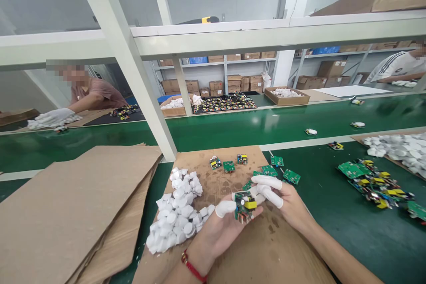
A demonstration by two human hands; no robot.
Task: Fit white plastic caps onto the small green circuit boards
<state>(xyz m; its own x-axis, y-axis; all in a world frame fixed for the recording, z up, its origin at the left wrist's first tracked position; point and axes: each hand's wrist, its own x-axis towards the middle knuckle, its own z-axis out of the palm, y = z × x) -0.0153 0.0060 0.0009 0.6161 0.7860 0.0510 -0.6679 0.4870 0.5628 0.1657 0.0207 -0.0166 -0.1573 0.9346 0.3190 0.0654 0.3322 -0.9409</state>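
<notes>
My left hand (221,226), with white finger cots and a red cord bracelet, grips a small circuit board (245,206) with a yellow component. The board's component side shows, and wire leads point down. My right hand (278,195), also in white finger cots, reaches in from the right beside the board. Its fingers are apart, with their tips close to my left fingers; whether they touch the board I cannot tell. Several green boards lie just beyond, one green board (292,176) to the right. A heap of white caps or pads (179,213) lies to the left.
Beneath my hands is a cardboard sheet (233,257); more cardboard (76,204) is stacked left. More boards (376,182) are piled right. A green conveyor (226,131) crosses ahead, under a white frame post (133,62). Two people work beyond it, one with a gloved hand (55,116).
</notes>
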